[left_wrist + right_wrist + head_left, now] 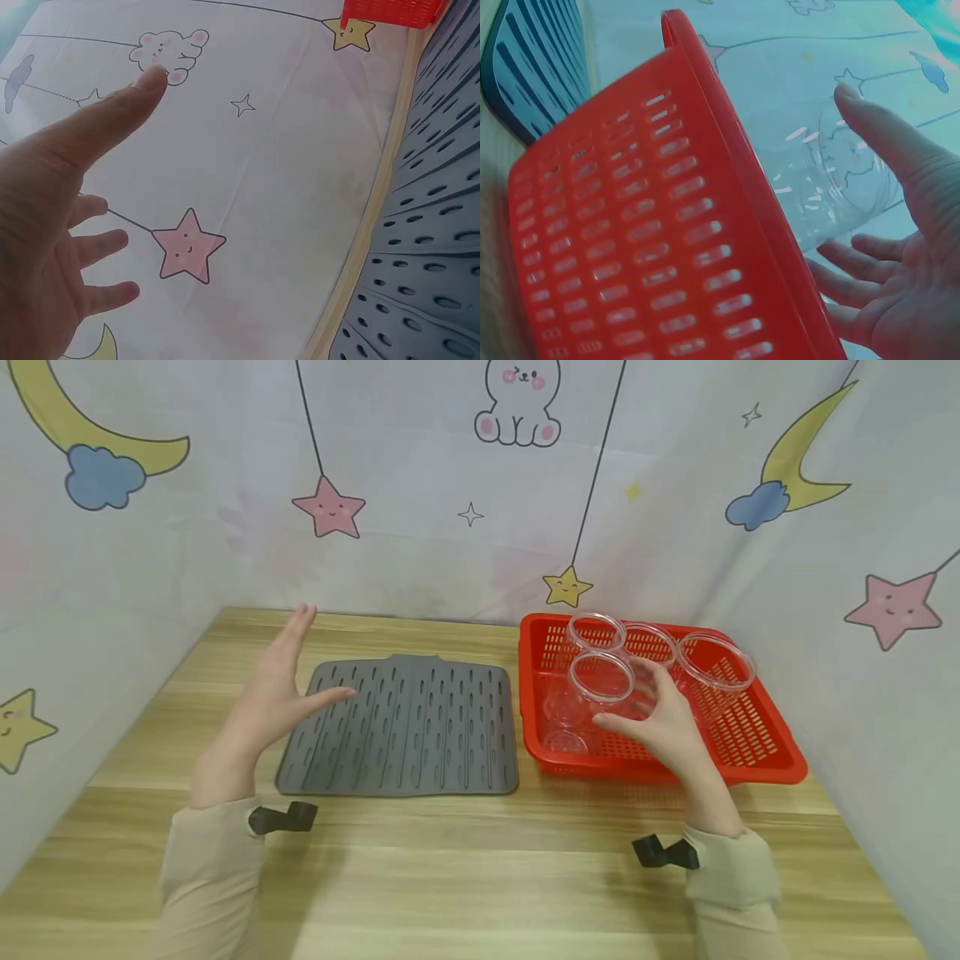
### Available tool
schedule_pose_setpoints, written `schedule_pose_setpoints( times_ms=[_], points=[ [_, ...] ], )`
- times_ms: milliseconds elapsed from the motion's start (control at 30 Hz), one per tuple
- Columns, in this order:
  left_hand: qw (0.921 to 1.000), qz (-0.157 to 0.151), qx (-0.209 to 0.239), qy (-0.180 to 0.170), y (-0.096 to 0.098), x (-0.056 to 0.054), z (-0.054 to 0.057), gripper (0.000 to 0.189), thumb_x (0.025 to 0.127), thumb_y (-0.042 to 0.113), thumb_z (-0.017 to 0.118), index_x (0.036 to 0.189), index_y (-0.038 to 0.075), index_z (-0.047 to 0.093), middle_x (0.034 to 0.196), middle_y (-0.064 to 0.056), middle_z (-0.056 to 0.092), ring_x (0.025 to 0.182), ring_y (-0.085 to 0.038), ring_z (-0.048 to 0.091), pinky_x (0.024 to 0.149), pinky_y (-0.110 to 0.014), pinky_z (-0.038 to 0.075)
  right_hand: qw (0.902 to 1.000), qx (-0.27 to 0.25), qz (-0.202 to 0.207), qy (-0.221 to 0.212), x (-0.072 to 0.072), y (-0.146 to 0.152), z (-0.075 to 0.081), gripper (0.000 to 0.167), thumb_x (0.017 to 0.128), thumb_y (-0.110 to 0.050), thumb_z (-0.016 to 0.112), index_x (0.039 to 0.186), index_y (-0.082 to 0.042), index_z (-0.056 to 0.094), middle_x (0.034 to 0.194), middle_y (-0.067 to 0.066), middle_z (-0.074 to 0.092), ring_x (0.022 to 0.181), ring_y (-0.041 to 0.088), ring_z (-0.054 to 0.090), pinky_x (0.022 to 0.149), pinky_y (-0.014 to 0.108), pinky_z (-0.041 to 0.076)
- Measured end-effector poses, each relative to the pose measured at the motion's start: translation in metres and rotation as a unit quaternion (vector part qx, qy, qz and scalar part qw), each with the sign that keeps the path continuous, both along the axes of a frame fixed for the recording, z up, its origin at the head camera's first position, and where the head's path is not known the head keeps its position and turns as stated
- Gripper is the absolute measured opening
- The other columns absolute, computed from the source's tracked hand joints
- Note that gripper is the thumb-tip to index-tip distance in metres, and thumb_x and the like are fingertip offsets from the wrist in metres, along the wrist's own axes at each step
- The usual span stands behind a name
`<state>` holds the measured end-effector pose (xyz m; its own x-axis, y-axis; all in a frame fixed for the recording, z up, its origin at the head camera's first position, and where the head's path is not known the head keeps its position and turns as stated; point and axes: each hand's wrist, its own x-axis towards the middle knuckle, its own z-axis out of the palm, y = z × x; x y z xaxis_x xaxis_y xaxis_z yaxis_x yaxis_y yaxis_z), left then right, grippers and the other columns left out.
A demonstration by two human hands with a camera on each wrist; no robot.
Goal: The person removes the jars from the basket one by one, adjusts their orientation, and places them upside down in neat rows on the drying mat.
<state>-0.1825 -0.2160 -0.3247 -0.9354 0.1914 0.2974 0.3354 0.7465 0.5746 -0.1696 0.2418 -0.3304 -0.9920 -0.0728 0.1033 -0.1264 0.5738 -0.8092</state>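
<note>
Over the red basket (765, 768), my right hand (667, 718) is spread around the nearest clear jar (602, 696), thumb in front and fingers at its right side. In the right wrist view the thumb and fingers stand wide apart by the jar (810, 191), not closed round it. More clear jars, including a right-hand one (716, 683), stand in the basket with round rims upward. My left hand (270, 697) hovers by the left edge of the grey slotted mat (397, 727), thumb and fingers extended, holding nothing.
The mat lies flat on the wooden table (450, 877), left of the basket. A printed cloth (420, 560) with stars and moons hangs behind the table and along both sides. The basket's raised rim and slotted wall (630, 225) stand beside the right hand.
</note>
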Motion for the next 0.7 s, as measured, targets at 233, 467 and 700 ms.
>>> schedule_pose_setpoints(
  times_ms=[233, 467, 700],
  points=[
    [0.9997, -0.007, 0.017, -0.016, 0.001, -0.005, -0.006, 0.112, 0.08, 0.024, 0.082, 0.158, 0.014, 0.001, 0.165, -0.014, 0.004, 0.15, -0.041, 0.009, 0.119, -0.061, 0.013, 0.997, 0.014, -0.018, -0.075, -0.004, -0.005, -0.003, 0.104, 0.077, -0.039, 0.083, 0.155, -0.012, 0.02, 0.154, 0.017, 0.035, 0.14, 0.039, 0.033, 0.11, 0.061, 0.036],
    [0.9977, -0.002, 0.062, -0.029, -0.004, -0.006, -0.008, 0.111, 0.081, 0.022, 0.081, 0.159, 0.016, 0.002, 0.165, -0.015, 0.007, 0.149, -0.042, 0.011, 0.117, -0.064, 0.015, 0.9958, -0.006, -0.02, -0.09, -0.007, -0.009, -0.011, 0.097, 0.075, -0.037, 0.084, 0.151, -0.016, 0.029, 0.148, 0.013, 0.042, 0.134, 0.035, 0.037, 0.109, 0.06, 0.038],
    [0.995, 0.0, 0.091, -0.041, -0.009, -0.006, -0.012, 0.111, 0.081, 0.024, 0.081, 0.159, 0.017, 0.001, 0.164, -0.017, 0.011, 0.147, -0.044, 0.018, 0.114, -0.066, 0.022, 0.9967, -0.003, -0.022, -0.078, -0.008, -0.012, -0.015, 0.088, 0.075, -0.035, 0.084, 0.145, -0.013, 0.035, 0.144, 0.014, 0.045, 0.13, 0.035, 0.041, 0.106, 0.058, 0.042]
  ],
)
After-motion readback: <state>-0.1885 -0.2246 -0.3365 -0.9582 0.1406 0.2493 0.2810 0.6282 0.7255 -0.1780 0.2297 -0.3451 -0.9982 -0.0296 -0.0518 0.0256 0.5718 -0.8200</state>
